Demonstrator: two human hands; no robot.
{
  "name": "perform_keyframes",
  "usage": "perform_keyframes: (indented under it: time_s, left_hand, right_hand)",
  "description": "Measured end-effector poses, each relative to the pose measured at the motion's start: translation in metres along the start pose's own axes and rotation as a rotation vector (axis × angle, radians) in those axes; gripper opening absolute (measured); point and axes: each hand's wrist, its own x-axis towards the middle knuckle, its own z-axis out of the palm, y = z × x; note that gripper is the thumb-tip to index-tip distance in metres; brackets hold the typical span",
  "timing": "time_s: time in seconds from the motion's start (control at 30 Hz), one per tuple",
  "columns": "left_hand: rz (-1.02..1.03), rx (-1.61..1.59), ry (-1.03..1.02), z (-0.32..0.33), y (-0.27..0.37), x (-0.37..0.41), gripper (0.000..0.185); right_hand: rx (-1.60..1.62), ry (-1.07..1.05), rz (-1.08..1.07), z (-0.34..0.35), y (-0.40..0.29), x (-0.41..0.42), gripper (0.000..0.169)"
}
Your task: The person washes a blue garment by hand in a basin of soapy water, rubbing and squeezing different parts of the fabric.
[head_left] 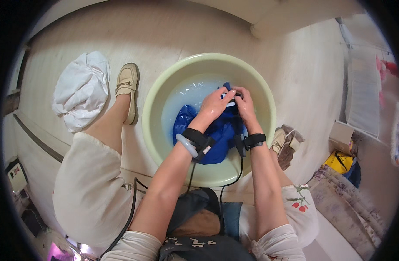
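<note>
A pale green plastic basin (150, 94) stands on the floor between my feet, with cloudy, sudsy water (189, 89) in it. In the water lies a wet blue garment (219, 137), bunched up. My left hand (214, 104) and my right hand (245, 106) meet above it near the basin's far side. Both pinch a raised part of the cloth, where a white and dark band (231, 103) shows between them. Black straps with small devices and cables sit on both wrists, and a grey ring circles my left wrist. The fingertips are partly hidden by the cloth.
Crumpled white cloth (83, 91) lies on the floor at the left, beside my beige loafer (127, 81). Right of the basin are my other shoe (277, 140) and a brown crumpled item (288, 153). A cardboard box (341, 137) and yellow bag (339, 162) stand farther right.
</note>
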Motion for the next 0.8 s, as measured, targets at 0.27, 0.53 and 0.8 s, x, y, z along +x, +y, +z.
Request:
perform_keyframes:
  time_s: [0.27,0.53,0.8]
  left_hand:
    - [0.225,0.308,0.233,-0.034,0.017,-0.004,0.068]
    - [-0.336,0.436,0.097,-0.021,-0.045,-0.008,0.054]
    - [-0.27,-0.504,0.368,-0.025,-0.063,0.011,0.059]
  right_hand:
    - [-0.162,-0.255,0.148,-0.006,-0.007,-0.001,0.047]
    - [-0.752,-0.276,0.109,0.015,-0.018,-0.002,0.044]
    - [-0.559,0.002,-0.172,0.042,-0.008,-0.009,0.019]
